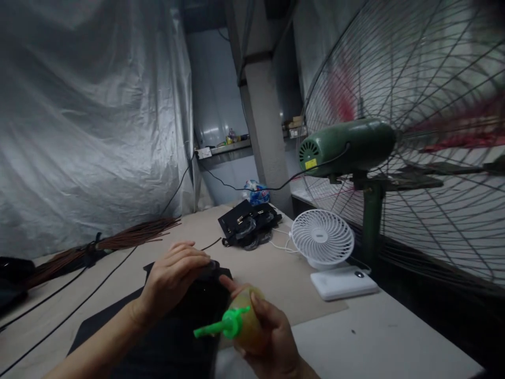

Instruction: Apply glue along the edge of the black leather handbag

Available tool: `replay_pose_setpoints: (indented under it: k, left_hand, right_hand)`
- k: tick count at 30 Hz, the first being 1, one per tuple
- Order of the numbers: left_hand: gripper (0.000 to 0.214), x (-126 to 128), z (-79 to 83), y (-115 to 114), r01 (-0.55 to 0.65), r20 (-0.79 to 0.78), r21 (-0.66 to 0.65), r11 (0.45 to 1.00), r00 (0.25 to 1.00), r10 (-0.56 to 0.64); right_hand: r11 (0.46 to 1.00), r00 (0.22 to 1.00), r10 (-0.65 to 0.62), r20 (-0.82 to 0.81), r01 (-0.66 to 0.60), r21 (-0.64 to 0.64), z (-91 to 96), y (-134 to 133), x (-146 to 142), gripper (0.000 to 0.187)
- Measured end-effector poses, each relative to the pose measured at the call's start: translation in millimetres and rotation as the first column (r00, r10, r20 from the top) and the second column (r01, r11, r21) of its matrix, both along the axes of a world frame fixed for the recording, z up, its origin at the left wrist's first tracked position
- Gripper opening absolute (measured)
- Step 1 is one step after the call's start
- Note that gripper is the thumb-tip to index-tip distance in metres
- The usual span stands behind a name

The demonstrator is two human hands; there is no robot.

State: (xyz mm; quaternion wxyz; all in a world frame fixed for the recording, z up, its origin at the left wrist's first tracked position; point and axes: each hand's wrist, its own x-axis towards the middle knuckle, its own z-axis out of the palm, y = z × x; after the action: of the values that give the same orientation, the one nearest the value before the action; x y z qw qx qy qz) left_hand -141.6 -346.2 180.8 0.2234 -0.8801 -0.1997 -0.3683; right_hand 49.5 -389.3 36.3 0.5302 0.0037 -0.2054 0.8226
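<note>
In my right hand (276,337) is a squeeze bottle (252,323) of yellowish liquid, apparently glue, tilted so its bright green nozzle (215,329) points left. My fingers wrap round its body, and the index finger reaches toward the black piece. My left hand (177,271) curves over the top of a black bag (205,295), its fingers close together and its fingertips partly hidden. The bag lies on the near part of the table, over a larger dark sheet (130,337). The nozzle tip is over the black material; I cannot tell whether it touches.
Another black bag (246,223) with gold-coloured hardware and clear plastic lies farther back. On the right stand a small white fan (322,238), a white power bank (343,282) and a large green-motored fan (351,142). Brown strands (134,234) and black cables lie left on the table (379,337).
</note>
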Motion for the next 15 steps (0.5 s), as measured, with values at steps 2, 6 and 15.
replay_pose_setpoints:
  k: [2, 6, 15]
  left_hand:
    - [0.016, -1.8, -1.1, 4.5, -0.012, 0.019, -0.014, 1.000, 1.000, 0.012]
    - [0.014, -7.8, -0.2, 10.1, -0.030, 0.049, -0.078, 0.996, 0.998, 0.034]
    - [0.021, 9.8, -19.0, 18.0, -0.018, 0.114, -0.386, 0.923, 0.991, 0.066]
  right_hand:
    - [0.999, 1.000, 0.030, -0.001, -0.030, 0.021, -1.7, 8.0, -7.1, 0.051]
    - [0.998, 0.997, 0.040, -0.059, -0.037, 0.042, 0.8, 24.7, -21.7, 0.045]
    - [0.998, 0.991, 0.062, -0.119, -0.063, -0.011, 26.0, 22.8, -3.1, 0.055]
